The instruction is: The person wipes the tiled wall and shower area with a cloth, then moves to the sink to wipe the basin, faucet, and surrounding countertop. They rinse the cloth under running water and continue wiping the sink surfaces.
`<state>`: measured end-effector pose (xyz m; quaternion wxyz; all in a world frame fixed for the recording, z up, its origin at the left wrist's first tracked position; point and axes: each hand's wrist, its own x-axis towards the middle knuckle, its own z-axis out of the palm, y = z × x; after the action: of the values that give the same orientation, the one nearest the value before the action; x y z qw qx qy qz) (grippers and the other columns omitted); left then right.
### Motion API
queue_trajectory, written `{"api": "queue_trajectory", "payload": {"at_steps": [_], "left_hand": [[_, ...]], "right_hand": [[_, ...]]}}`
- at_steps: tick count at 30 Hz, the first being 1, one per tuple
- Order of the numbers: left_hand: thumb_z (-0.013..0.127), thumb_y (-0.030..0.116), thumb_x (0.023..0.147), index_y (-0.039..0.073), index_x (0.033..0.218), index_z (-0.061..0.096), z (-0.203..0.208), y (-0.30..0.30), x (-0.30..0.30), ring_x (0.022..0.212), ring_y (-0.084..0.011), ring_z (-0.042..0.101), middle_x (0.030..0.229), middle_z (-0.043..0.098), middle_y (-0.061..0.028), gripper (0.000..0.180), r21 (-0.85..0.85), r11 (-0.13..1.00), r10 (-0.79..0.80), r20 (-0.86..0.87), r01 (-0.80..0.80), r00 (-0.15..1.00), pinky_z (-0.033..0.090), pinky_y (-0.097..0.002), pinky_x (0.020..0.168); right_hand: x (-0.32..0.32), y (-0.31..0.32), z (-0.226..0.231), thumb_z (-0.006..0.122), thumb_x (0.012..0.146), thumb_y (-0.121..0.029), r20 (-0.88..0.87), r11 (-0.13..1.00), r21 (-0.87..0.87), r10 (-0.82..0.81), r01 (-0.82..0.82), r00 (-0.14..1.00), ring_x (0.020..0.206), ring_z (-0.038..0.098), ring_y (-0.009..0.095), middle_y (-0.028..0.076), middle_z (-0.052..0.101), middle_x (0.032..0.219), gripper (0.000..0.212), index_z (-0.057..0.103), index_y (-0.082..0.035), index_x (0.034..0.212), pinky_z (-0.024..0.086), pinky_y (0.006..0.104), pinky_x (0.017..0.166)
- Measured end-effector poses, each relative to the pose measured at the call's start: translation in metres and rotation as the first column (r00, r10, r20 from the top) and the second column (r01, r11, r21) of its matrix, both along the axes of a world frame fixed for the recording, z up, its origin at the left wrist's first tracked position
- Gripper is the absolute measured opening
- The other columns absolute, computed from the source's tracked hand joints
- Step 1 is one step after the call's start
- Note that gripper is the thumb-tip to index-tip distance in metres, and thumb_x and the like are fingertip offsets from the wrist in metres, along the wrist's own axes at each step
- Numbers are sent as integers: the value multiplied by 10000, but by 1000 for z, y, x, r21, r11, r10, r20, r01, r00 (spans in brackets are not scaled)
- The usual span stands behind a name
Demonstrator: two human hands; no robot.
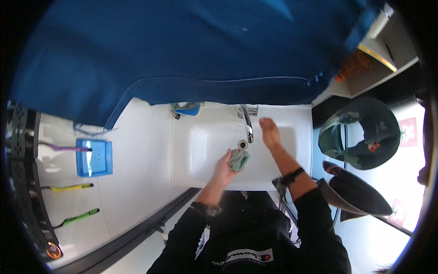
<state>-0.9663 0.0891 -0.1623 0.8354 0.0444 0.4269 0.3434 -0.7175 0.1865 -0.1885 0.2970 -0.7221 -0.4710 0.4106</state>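
My left hand point(222, 170) is closed around a bunched grey-green cloth point(238, 160), held over the near part of a white sink point(191, 157). The cloth is just on the near side of the round drain point(242, 144). My right hand point(269, 131) is to the right of the chrome faucet point(247, 123), apart from its spout. Its fingers look curled together, and I see nothing in them. No water stream can be made out at the spout.
A large blue cloth point(205, 50) hangs across the far side. At the sink's far left corner sits a blue-and-yellow item point(189, 109). A blue soap tray point(94, 157) and several coloured-handled tools are on the left. Dark green hats point(381, 132) hang at right.
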Motion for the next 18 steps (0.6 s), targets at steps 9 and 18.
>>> {"api": "queue_trajectory", "payload": {"at_steps": [9,18], "left_hand": [[470,386,1203,141,1469,618,-26,-40,33,1291,-236,681,1404,689,-68,391,51,968,217,328,-247,919,555,-440,1143],[417,354,1220,156,1317,655,-7,-36,46,1191,-216,696,1271,709,-59,324,-67,923,377,353,-379,856,570,-420,1049]], "right_hand": [[-69,-116,90,756,1012,-169,182,602,584,557,-545,810,1478,587,440,205,656,1528,391,692,-33,1373,517,502,1214],[-111,-106,102,634,1053,43,95,592,717,440,-368,893,937,763,365,178,781,1063,106,718,15,1110,629,442,858]]}}
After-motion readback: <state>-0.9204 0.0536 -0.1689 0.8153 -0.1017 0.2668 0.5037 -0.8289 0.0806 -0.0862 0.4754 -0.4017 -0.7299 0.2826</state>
